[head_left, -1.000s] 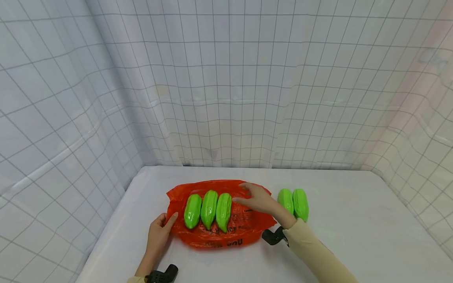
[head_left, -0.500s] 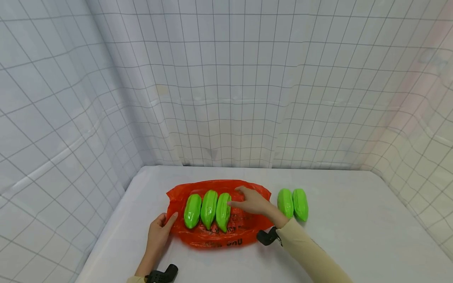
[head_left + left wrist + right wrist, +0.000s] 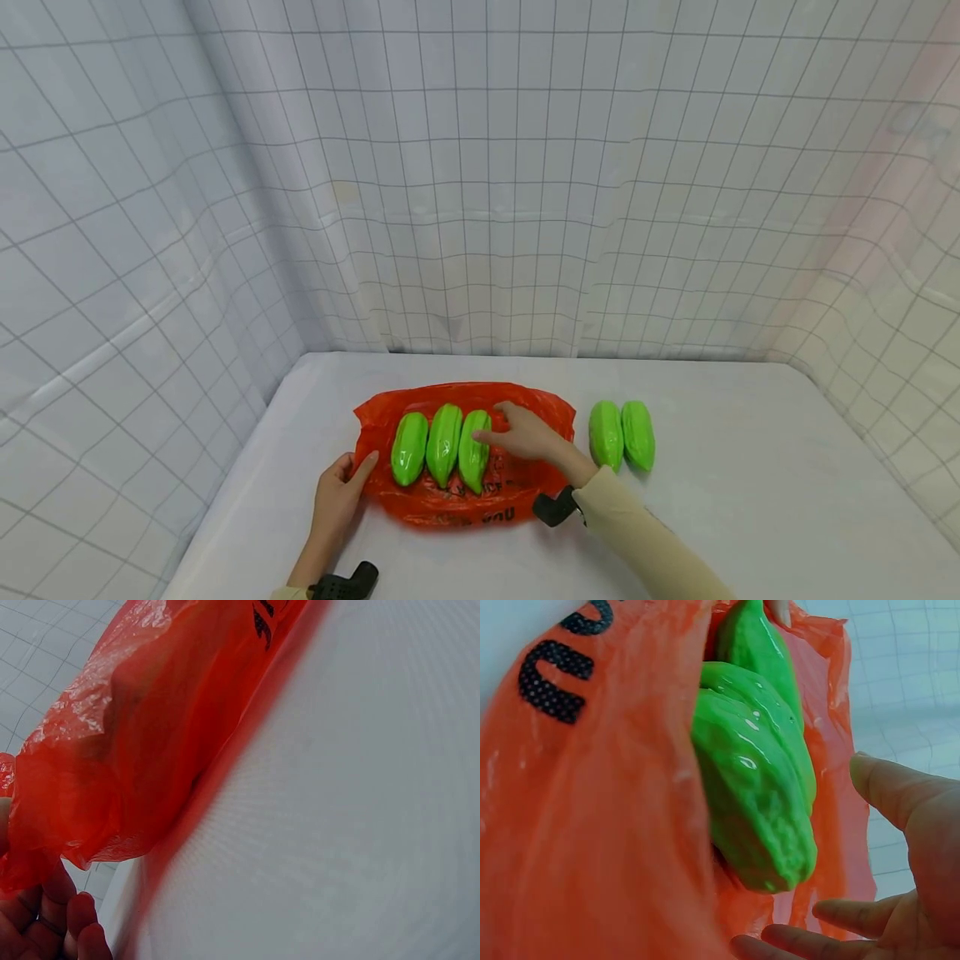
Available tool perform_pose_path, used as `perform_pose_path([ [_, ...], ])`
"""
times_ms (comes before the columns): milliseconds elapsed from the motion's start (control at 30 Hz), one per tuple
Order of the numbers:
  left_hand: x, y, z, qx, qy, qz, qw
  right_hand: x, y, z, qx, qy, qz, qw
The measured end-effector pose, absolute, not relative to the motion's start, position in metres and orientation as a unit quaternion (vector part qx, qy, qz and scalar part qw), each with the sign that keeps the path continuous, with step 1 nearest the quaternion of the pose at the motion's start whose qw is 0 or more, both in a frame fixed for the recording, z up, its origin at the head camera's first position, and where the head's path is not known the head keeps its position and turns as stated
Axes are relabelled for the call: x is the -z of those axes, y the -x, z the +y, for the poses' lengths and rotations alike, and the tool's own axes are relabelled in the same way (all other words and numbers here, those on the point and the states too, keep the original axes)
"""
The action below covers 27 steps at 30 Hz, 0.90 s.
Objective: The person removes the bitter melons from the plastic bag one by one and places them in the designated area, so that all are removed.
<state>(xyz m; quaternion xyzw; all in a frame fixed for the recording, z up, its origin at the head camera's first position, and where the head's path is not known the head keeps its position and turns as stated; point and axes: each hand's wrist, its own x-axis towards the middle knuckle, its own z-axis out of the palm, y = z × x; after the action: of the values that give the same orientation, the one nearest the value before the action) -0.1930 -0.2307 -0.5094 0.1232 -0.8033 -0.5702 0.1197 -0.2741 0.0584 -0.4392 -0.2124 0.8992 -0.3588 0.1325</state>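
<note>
A red plastic bag (image 3: 517,475) with black print lies spread on the table, with three shiny green bitter melons side by side on it. My left hand (image 3: 336,498) pinches the bag's left edge between thumb and fingers; the left wrist view shows the red film (image 3: 142,742) lifted there. Over the bag's right part is my right hand (image 3: 525,433), thumb and fingers spread apart, at the rightmost melon (image 3: 473,454). In the right wrist view the ridged, bumpy melon (image 3: 757,772) appears in front of that hand's fingers (image 3: 862,915), partly hidden by the bag's front.
Two more green bitter melons, a left one (image 3: 605,433) and a right one (image 3: 637,435), lie together on the white table (image 3: 750,467), right of the bag. A white curtain with a grid pattern (image 3: 465,208) stands behind and along the sides.
My right hand has moved left across the bag, its thumb now overlapping the rightmost melon. The left hand keeps its place on the bag's edge.
</note>
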Motion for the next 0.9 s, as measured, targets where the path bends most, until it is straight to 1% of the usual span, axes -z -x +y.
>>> perform_pose_path([
  [433,0.511,0.194,-0.231,0.568,-0.121,-0.804,0.128,0.45,0.273,0.05,0.369,0.186,0.902,0.125],
  [900,0.51,0.195,-0.231,0.564,-0.131,-0.806,0.121,0.456,0.274,0.04,0.391,0.157,0.898,0.131],
])
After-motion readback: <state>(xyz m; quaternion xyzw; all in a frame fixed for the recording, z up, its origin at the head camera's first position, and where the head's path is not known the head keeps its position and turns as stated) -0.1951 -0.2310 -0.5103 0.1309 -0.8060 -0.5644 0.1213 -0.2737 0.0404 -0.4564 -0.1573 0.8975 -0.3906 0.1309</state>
